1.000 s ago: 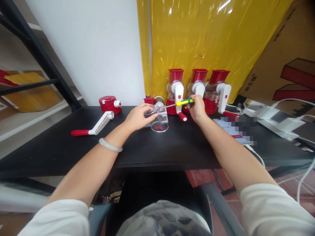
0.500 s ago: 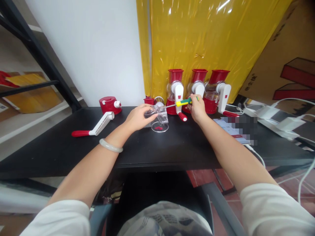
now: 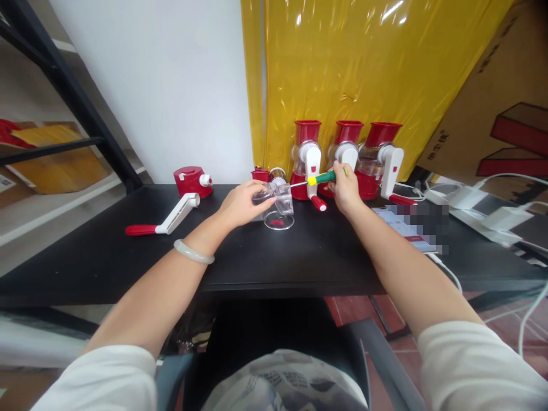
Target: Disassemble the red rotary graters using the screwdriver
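My left hand (image 3: 242, 204) grips a clear plastic grater body (image 3: 283, 201) whose round rim faces down near the table. In my right hand (image 3: 346, 188) is a screwdriver (image 3: 324, 177) with a green and yellow handle, held level. Its metal shaft points left, and the tip meets the clear body; exactly where it seats is too small to tell. Just behind the body lie a metal grating drum (image 3: 278, 174) and a small red part (image 3: 260, 174). To the left are a red base (image 3: 192, 182) with a white knob and a white crank handle (image 3: 175, 217) with a red grip.
Three red and white rotary graters, one of them the middle grater (image 3: 349, 132), stand along the back of the black table (image 3: 257, 268). A phone (image 3: 405, 228) lies at right beside white chargers (image 3: 471, 200) and cables. A large cardboard box (image 3: 479, 114) leans behind them.
The screwdriver's handle has turned in my right hand, so more green and less yellow shows. My left hand and the clear body have stayed in place.
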`<action>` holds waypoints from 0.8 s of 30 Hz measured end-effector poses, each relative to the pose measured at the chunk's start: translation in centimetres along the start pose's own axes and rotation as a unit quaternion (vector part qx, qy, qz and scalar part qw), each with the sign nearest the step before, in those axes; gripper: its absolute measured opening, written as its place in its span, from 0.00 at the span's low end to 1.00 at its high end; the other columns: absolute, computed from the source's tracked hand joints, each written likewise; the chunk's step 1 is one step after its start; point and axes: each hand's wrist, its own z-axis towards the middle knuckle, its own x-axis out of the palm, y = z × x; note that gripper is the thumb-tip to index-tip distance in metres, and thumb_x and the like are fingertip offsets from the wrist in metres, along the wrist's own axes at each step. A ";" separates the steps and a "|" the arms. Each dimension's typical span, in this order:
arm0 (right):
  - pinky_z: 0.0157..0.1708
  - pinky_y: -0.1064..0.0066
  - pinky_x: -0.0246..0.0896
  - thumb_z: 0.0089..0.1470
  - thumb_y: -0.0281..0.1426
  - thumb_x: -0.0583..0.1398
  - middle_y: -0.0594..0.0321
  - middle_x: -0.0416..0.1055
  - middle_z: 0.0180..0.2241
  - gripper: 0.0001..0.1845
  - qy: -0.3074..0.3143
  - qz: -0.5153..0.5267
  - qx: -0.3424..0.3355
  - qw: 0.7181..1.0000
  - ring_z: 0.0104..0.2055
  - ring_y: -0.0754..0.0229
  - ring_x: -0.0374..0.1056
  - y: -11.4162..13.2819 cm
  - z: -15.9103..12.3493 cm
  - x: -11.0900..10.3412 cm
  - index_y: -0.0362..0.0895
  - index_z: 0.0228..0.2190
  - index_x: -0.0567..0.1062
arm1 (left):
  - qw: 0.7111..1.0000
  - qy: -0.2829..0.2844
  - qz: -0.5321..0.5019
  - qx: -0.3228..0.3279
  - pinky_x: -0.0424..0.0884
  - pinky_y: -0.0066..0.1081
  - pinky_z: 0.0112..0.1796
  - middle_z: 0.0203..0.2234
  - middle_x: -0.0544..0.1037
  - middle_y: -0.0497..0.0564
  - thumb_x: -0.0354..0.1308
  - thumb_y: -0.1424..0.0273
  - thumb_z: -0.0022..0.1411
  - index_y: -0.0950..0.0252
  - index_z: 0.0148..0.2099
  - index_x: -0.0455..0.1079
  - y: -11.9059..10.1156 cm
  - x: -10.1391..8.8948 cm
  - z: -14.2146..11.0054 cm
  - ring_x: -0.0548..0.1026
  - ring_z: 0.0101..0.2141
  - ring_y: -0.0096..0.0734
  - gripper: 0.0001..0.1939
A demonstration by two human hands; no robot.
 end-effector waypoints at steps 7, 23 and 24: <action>0.20 0.74 0.65 0.52 0.42 0.62 0.75 0.61 0.23 0.15 -0.004 0.091 0.044 0.995 0.18 0.70 0.58 0.1 0.0 0.6 0.49 0.31 0.62 | 1.000 0.004 0.007 0.000 0.73 0.43 0.51 0.50 0.79 0.56 0.58 0.51 0.63 0.62 0.46 0.77 0.0 0.0 0.0 0.78 0.47 0.43 0.21; 0.21 0.75 0.64 0.51 0.44 0.63 0.76 0.57 0.18 0.16 0.014 0.063 0.051 0.997 0.16 0.70 0.56 0.0 0.1 0.4 0.49 0.31 0.63 | 1.000 0.001 -0.001 -0.012 0.72 0.43 0.51 0.48 0.79 0.56 0.58 0.51 0.63 0.62 0.46 0.77 -0.1 -0.1 0.0 0.78 0.47 0.44 0.21; 0.21 0.75 0.64 0.51 0.43 0.62 0.75 0.59 0.19 0.15 0.018 0.074 0.053 0.996 0.17 0.69 0.58 0.0 0.1 0.4 0.49 0.30 0.64 | 1.000 0.001 -0.001 -0.009 0.72 0.43 0.51 0.48 0.80 0.56 0.58 0.51 0.63 0.62 0.46 0.77 -0.1 -0.1 0.0 0.78 0.47 0.44 0.21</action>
